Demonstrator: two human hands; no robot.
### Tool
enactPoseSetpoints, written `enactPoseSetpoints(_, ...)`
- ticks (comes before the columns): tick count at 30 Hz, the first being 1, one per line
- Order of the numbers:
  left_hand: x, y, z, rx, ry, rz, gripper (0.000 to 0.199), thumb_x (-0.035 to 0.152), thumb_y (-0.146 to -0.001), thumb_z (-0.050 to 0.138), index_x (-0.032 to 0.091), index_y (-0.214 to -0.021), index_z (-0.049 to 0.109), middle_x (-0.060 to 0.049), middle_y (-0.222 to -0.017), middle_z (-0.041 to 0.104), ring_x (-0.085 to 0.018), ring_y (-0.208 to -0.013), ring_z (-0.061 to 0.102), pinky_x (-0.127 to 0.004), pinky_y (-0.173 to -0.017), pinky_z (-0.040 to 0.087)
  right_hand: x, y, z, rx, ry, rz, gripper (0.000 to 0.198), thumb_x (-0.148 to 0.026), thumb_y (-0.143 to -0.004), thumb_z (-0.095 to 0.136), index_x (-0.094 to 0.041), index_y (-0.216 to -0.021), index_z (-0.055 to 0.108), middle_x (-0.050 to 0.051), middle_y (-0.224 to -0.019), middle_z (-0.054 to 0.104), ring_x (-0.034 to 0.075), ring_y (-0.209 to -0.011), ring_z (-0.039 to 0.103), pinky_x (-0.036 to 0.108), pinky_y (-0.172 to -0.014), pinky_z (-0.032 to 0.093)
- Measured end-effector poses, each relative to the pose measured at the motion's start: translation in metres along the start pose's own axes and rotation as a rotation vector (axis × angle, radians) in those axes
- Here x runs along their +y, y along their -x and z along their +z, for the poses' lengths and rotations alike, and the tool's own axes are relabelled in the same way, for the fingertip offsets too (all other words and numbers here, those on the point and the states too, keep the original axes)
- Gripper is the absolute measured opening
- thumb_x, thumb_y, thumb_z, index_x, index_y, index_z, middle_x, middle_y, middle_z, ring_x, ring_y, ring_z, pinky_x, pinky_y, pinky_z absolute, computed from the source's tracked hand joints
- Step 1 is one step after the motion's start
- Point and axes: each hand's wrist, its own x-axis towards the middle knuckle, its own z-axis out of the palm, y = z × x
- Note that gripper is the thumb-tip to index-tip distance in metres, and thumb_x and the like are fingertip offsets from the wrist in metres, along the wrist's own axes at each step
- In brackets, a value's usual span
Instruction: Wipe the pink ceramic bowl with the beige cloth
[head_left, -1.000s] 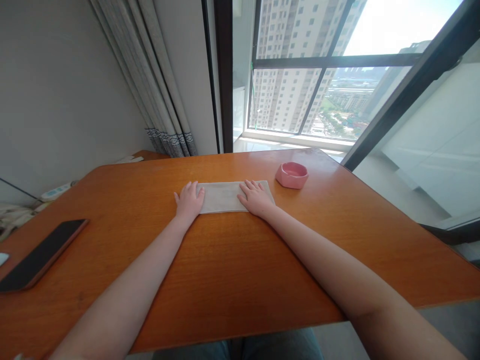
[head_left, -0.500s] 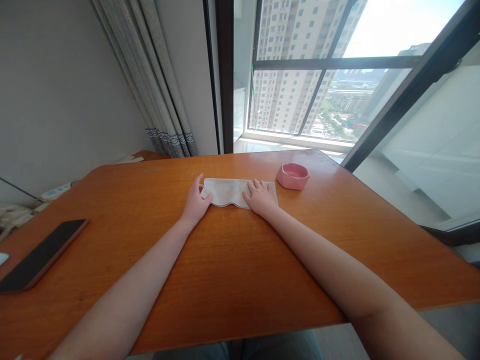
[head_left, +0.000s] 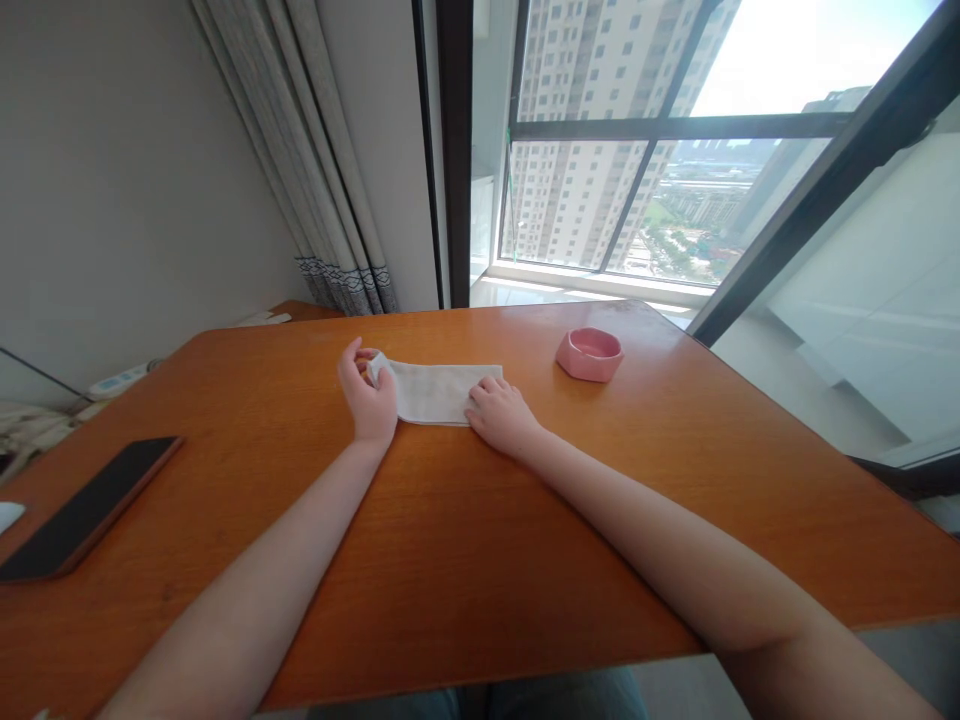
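Observation:
A white folded cloth (head_left: 435, 393) lies as a flat strip on the wooden table (head_left: 450, 540). At its left end, my left hand (head_left: 369, 392) grips the edge between thumb and fingers, and that end is lifted and curled. My right hand (head_left: 501, 412) rests on the cloth's right end, fingers laid out over it and pointing left. To the right of the cloth stands a pink hexagonal bowl (head_left: 590, 355), apart from both hands.
A long black mat or tray with a reddish-brown edge (head_left: 94, 505) lies at the left of the table. Beyond the far edge are a grey curtain (head_left: 330, 200) and a large window (head_left: 600, 190). A white power strip (head_left: 120, 380) shows past the left edge.
My left hand has moved left and raised the cloth's left end. The cloth has shifted left, its wavy near edge now straighter. My right hand has moved slightly left and nearer me.

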Motion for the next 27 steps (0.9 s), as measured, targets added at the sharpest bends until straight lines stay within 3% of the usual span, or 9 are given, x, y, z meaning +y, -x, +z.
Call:
enactPoseSetpoints(2,0.019,0.008,0.0,-0.057,0.07,0.131,0.048,0.016,-0.085,0.038,0.02,-0.132,0.026,-0.012,-0.125,0.042,-0.018,-0.114,0.048,-0.034,-0.099,0.042,-0.004,0.0,0.005,0.001,-0.069,-0.116,0.032,-0.036,-0.088,0.047,-0.016,-0.11,0.059,0.012,-0.116,0.055,0.024,-0.109,0.048,0.036,-0.093,0.037)
enactPoseSetpoints(6,0.043,0.021,0.004,-0.544,0.144,0.37,0.049,0.012,-0.078,0.044,0.021,-0.126,0.042,-0.008,-0.12,0.054,-0.018,-0.108,0.054,-0.035,-0.099,0.043,-0.005,-0.002,0.012,0.043,-0.188,-0.26,0.032,-0.028,-0.085,0.051,-0.014,-0.113,0.058,0.012,-0.119,0.057,0.022,-0.113,0.048,0.033,-0.098,0.035)
enactPoseSetpoints(8,0.047,0.022,0.004,-0.653,0.084,0.367,0.051,0.012,-0.077,0.044,0.022,-0.128,0.044,-0.007,-0.118,0.058,-0.02,-0.111,0.054,-0.037,-0.101,0.041,-0.002,-0.005,0.014,0.053,-0.253,-0.29,0.027,-0.022,-0.083,0.05,-0.014,-0.107,0.061,0.01,-0.114,0.061,0.02,-0.109,0.051,0.03,-0.097,0.037)
enactPoseSetpoints(12,0.046,0.02,0.002,-0.589,-0.081,0.331,0.047,0.023,-0.08,0.049,0.02,-0.127,0.047,-0.006,-0.113,0.064,-0.023,-0.11,0.056,-0.041,-0.104,0.037,0.004,-0.01,0.013,0.038,-0.387,-0.237,0.022,-0.015,-0.081,0.047,-0.016,-0.094,0.065,0.007,-0.103,0.066,0.017,-0.096,0.058,0.025,-0.087,0.042)
enactPoseSetpoints(16,0.042,0.021,0.007,-0.727,-0.17,0.414,0.04,0.028,-0.084,0.044,0.02,-0.121,0.054,-0.007,-0.126,0.059,-0.022,-0.118,0.052,-0.041,-0.11,0.03,0.011,-0.013,0.012,0.092,-0.45,-0.062,0.02,-0.017,-0.083,0.044,-0.017,-0.083,0.065,0.006,-0.09,0.067,0.016,-0.087,0.059,0.025,-0.08,0.043)
enactPoseSetpoints(18,0.039,0.022,0.01,-0.768,-0.198,0.424,0.044,0.026,-0.086,0.038,0.017,-0.129,0.049,-0.009,-0.134,0.052,-0.022,-0.125,0.046,-0.042,-0.11,0.029,0.014,-0.014,0.013,0.14,-0.512,0.057,0.024,-0.023,-0.088,0.039,-0.017,-0.094,0.062,0.005,-0.089,0.068,0.016,-0.084,0.06,0.025,-0.078,0.044)
enactPoseSetpoints(22,0.039,0.024,0.012,-0.797,-0.219,0.436,0.052,0.019,-0.086,0.034,0.013,-0.137,0.039,-0.011,-0.143,0.042,-0.021,-0.134,0.036,-0.043,-0.112,0.025,0.021,-0.018,0.016,0.161,-0.652,0.13,0.045,-0.033,-0.095,0.029,-0.018,-0.137,0.035,0.006,-0.118,0.063,0.014,-0.104,0.059,0.027,-0.088,0.044)
enactPoseSetpoints(24,0.04,0.025,0.012,-0.794,-0.228,0.443,0.053,0.019,-0.086,0.034,0.012,-0.138,0.037,-0.012,-0.144,0.04,-0.021,-0.135,0.034,-0.043,-0.112,0.025,0.023,-0.02,0.018,0.159,-0.599,0.068,0.049,-0.035,-0.094,0.029,-0.018,-0.14,0.034,0.008,-0.134,0.052,0.015,-0.122,0.049,0.029,-0.1,0.039)
enactPoseSetpoints(27,0.043,0.027,0.011,-0.816,-0.24,0.457,0.053,0.023,-0.086,0.036,0.013,-0.138,0.038,-0.013,-0.143,0.042,-0.023,-0.133,0.036,-0.045,-0.111,0.025,0.022,-0.025,0.019,0.128,-0.458,-0.039,0.046,-0.034,-0.094,0.027,-0.018,-0.133,0.047,0.006,-0.141,0.045,0.015,-0.132,0.038,0.03,-0.108,0.03)
